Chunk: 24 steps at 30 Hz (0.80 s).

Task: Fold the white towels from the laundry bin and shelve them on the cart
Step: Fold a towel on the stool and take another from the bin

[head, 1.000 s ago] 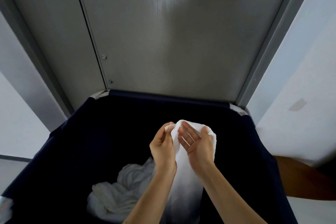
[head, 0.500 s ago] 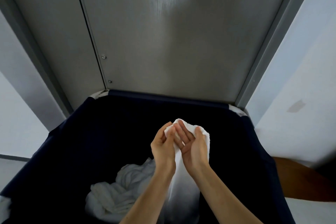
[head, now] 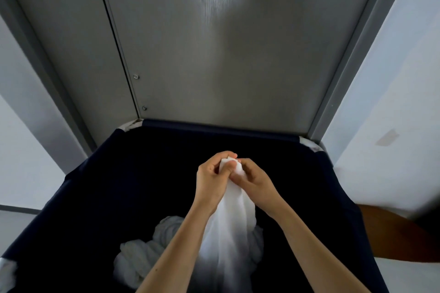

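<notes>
Nearest you, the white towel (head: 229, 226) hangs roped into the laundry bin (head: 78, 197), its tail lost beside the heap of other towels (head: 142, 252) on the bin's floor. Higher up, your left hand (head: 210, 178) and right hand (head: 256, 181) both curl tight round one bunched end, fingers touching. Spread without a true corner and it likely twists, or the tail snags the heap. Metal panel (head: 214, 66) close behind the far rim, so watch your lift.
</notes>
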Motion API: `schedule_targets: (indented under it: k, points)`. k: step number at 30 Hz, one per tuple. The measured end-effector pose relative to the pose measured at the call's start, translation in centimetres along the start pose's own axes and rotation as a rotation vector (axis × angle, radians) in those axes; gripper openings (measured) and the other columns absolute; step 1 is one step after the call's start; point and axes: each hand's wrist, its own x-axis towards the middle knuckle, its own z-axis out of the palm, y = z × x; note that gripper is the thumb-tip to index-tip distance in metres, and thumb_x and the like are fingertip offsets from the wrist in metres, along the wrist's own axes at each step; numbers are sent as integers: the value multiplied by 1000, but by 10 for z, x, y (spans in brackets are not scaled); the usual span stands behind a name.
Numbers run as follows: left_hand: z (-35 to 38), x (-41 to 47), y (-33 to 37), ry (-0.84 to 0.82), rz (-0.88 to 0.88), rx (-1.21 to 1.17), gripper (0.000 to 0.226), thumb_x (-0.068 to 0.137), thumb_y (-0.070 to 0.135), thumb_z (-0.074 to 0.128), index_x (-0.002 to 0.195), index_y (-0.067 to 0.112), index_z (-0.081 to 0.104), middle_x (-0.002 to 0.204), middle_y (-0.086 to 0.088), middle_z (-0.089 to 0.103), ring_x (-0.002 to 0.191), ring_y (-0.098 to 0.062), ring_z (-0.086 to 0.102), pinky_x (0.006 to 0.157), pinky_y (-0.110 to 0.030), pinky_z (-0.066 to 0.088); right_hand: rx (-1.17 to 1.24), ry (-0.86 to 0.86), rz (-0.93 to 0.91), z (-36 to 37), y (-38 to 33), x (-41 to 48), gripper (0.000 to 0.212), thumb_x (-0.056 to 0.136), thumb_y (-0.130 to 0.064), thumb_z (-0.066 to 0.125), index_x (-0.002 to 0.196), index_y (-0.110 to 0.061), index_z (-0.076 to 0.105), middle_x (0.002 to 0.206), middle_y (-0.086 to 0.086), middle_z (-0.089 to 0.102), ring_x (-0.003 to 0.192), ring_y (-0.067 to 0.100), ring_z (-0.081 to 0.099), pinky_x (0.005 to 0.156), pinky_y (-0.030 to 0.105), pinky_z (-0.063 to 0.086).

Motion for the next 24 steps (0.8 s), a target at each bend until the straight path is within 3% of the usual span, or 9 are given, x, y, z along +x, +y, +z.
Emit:
schedule_targets:
  k: [3,8,12,17,24]
  points:
    - [-1,-2,-6,14,16,37,28,88,5,60,84,31,67,85,10,68,81,1,65,68,-15,52,-109,106,16,2,3,0,12,89,-28,61,93,-22,53,82,-10,55,71,2,54,59,7,43]
    - [-7,5,-15,-101,99,226,24,93,11,55,83,31,65,87,14,67,87,2,62,77,-14,49,-49,84,-16,5,7,-1,10,90,-18,60,84,-20,53,77,-7,54,65,-1,54,57,10,43]
    - [-8,6,-24,-197,167,396,22,99,20,41,86,25,58,84,13,58,79,1,58,69,-9,42,2,113,-20,6,14,-2,13,93,-17,55,81,-19,51,74,-6,54,60,-6,53,55,11,43]
    - [-1,0,-24,-227,172,448,31,101,25,28,71,27,36,67,9,46,64,6,53,58,-11,40,-40,54,-50,13,18,-2,14,98,-14,44,86,-16,49,78,-6,54,68,1,54,63,13,45]
    - [0,9,-15,-250,167,571,32,99,35,28,69,27,35,62,8,46,54,-5,47,52,-16,36,-60,3,-73,2,17,-1,8,97,-16,47,92,-19,53,76,-10,54,64,-10,54,61,11,44]
